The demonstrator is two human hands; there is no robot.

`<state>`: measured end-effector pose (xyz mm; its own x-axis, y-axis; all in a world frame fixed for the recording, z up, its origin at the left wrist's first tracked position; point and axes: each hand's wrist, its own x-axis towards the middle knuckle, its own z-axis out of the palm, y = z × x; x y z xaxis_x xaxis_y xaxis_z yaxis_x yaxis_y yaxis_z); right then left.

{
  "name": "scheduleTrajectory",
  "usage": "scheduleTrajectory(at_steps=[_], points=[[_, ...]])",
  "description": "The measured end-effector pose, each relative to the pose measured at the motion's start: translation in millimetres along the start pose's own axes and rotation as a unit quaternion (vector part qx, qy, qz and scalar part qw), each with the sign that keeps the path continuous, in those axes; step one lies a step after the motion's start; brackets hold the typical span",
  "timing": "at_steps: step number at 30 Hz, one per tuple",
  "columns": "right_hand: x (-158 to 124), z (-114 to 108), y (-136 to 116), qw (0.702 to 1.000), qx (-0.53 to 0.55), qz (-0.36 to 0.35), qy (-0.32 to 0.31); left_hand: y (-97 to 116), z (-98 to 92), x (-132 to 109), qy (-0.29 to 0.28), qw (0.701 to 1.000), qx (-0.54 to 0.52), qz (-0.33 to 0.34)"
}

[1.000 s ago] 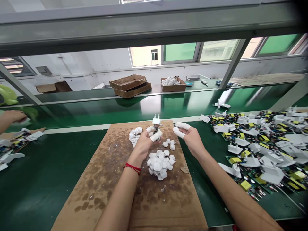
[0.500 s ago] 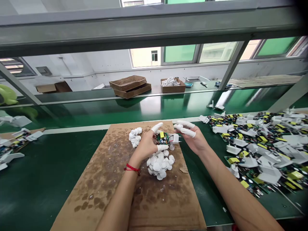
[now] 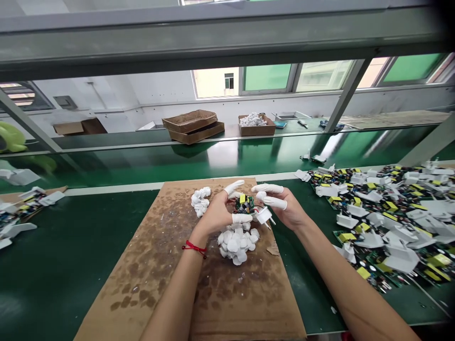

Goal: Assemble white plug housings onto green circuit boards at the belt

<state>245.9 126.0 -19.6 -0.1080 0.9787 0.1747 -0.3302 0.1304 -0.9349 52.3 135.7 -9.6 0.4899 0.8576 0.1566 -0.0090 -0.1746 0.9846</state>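
My left hand (image 3: 217,214), with white finger covers on its tips, is closed around a small circuit board (image 3: 245,203) carrying a yellow component. A white plug piece (image 3: 263,216) hangs from the board's right side by short wires, tilted down to the right. My right hand (image 3: 290,209), in similar finger covers, pinches a small white round pad (image 3: 261,195) just above the plug. Below the board lies a pile of white round pads (image 3: 237,245). A smaller clump of them (image 3: 200,201) sits beyond my left wrist. Both piles rest on a stained cardboard sheet (image 3: 170,284).
Many circuit boards with white plug pieces (image 3: 394,222) cover the green bench at right; more boards (image 3: 21,208) lie far left. On the back ledge stand stacked cardboard trays (image 3: 194,127) and a box of white pieces (image 3: 256,125). A metal frame beam (image 3: 227,42) crosses above.
The white plug has swung from level to a downward tilt. My right hand has shifted a little left, bringing the white pad closer to the board. The left hand keeps its hold.
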Motion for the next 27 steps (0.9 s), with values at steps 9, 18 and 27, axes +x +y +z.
scheduleTrajectory(at_steps=[9, 18, 27], points=[[-1.8, 1.2, 1.5, 0.989, -0.03, 0.011, -0.145, 5.9, 0.2, -3.7, -0.089, 0.995, -0.044, -0.017], [-1.6, -2.4, 2.9, 0.982, -0.088, -0.018, -0.163, 8.0, 3.7, -5.8, -0.107, 0.992, -0.053, -0.028], [-8.4, 2.5, 8.1, 0.972, -0.025, -0.007, -0.234, 17.8, 7.2, -10.9, -0.145, 0.986, -0.08, -0.017]])
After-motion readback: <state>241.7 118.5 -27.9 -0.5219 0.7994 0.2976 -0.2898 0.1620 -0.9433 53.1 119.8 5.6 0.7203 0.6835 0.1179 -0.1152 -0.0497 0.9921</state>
